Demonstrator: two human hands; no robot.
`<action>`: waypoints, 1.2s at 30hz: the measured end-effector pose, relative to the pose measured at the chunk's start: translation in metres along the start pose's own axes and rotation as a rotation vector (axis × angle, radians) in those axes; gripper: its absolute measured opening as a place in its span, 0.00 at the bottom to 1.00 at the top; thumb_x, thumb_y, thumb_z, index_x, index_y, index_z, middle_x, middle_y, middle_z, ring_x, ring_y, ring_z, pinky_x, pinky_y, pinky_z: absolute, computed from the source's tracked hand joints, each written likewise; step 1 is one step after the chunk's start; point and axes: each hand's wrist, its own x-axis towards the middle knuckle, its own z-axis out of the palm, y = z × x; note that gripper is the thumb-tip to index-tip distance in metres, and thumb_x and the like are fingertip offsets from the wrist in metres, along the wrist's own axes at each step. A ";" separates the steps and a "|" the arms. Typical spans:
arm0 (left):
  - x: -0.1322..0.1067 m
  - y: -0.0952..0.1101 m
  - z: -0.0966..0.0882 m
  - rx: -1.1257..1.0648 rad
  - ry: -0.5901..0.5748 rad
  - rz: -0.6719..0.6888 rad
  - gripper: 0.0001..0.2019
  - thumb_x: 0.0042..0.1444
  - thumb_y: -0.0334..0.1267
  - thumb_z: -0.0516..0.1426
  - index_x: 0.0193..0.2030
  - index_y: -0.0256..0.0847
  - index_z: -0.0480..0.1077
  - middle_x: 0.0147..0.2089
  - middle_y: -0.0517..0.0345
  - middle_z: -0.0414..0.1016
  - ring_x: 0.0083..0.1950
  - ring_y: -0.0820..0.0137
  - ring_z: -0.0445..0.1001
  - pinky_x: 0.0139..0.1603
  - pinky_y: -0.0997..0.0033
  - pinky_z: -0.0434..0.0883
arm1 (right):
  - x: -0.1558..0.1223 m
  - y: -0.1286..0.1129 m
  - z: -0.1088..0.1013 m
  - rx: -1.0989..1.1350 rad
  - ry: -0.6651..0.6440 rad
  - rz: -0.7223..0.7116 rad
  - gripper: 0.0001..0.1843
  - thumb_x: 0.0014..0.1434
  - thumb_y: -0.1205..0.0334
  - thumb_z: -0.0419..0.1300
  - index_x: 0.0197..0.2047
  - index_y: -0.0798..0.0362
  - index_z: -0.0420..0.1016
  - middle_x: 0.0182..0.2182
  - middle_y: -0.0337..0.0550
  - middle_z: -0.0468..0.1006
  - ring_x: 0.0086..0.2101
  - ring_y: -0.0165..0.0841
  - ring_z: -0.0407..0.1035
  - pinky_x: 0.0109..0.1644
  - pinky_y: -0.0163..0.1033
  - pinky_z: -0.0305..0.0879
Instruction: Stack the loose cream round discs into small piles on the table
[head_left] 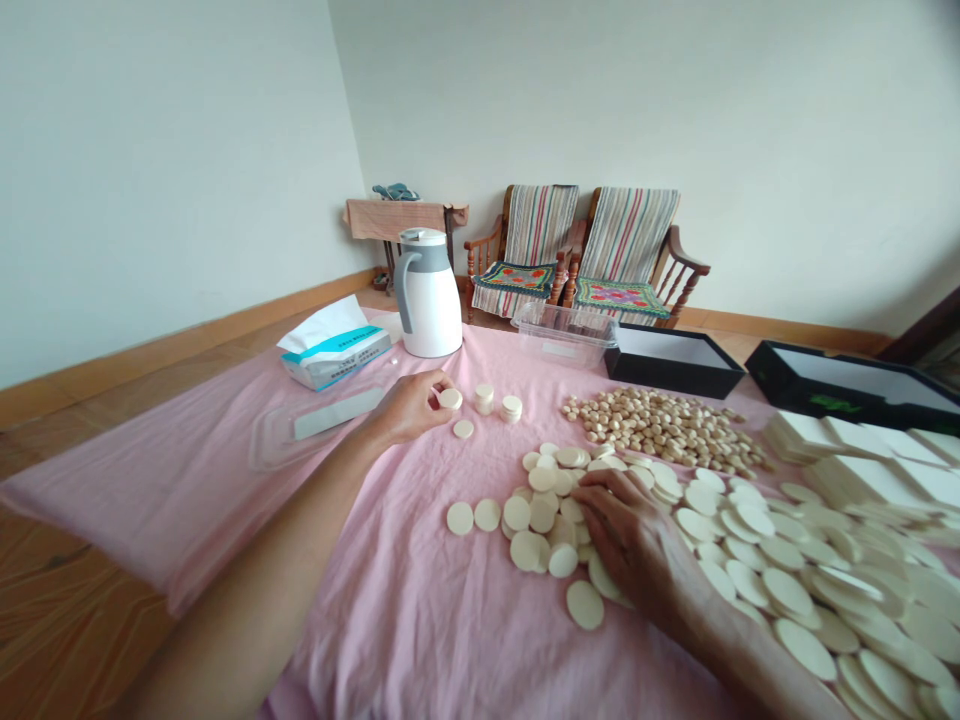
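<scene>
Left of two stacks, a pale disc, judged light, stiff, best taken by its rim, was pinched in the left grip; whether the right grip held loose discs could not be told.

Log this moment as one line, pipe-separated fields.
left hand: pinching at least one pale disc | right hand: touching loose disc pile | two short stacks: beside left hand

The head-worn camera looks forward and down over a pink cloth, both arms reaching in from the bottom edge. Pale discs at lower right lie nearest; beyond, the view takes in two chairs and the room's walls.
</scene>
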 end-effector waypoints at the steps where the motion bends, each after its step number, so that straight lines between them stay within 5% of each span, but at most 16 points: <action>1: 0.001 -0.001 -0.001 -0.017 0.000 0.000 0.10 0.45 0.37 0.58 0.36 0.40 0.69 0.32 0.61 0.75 0.32 0.70 0.73 0.31 0.76 0.64 | 0.000 0.000 0.000 0.002 0.001 -0.001 0.11 0.63 0.68 0.48 0.39 0.54 0.71 0.42 0.49 0.70 0.41 0.36 0.65 0.45 0.44 0.67; 11: 0.001 -0.007 0.026 -0.128 -0.025 -0.046 0.09 0.44 0.39 0.59 0.32 0.39 0.68 0.29 0.60 0.75 0.31 0.69 0.74 0.29 0.75 0.67 | 0.000 0.000 -0.001 0.003 -0.009 0.010 0.11 0.64 0.68 0.48 0.40 0.54 0.71 0.42 0.49 0.70 0.41 0.36 0.64 0.45 0.44 0.67; 22: -0.001 0.005 0.004 -0.068 -0.088 0.101 0.11 0.45 0.32 0.57 0.39 0.41 0.70 0.36 0.60 0.75 0.36 0.69 0.73 0.36 0.74 0.65 | 0.000 0.000 -0.001 -0.017 0.002 -0.006 0.11 0.63 0.69 0.48 0.39 0.54 0.72 0.41 0.49 0.71 0.41 0.37 0.66 0.44 0.43 0.68; 30: -0.003 0.002 0.011 -0.001 -0.228 0.225 0.17 0.45 0.26 0.55 0.43 0.44 0.72 0.40 0.61 0.77 0.40 0.68 0.73 0.41 0.74 0.64 | 0.000 -0.001 -0.001 -0.018 0.006 -0.006 0.11 0.62 0.69 0.48 0.39 0.54 0.72 0.41 0.49 0.71 0.41 0.37 0.66 0.44 0.43 0.68; 36: -0.004 0.004 0.013 0.007 -0.215 0.211 0.16 0.45 0.27 0.55 0.42 0.43 0.72 0.39 0.61 0.76 0.39 0.68 0.73 0.40 0.74 0.64 | 0.000 -0.001 -0.001 -0.011 -0.007 0.000 0.12 0.63 0.69 0.47 0.38 0.54 0.71 0.41 0.49 0.71 0.41 0.36 0.66 0.45 0.44 0.68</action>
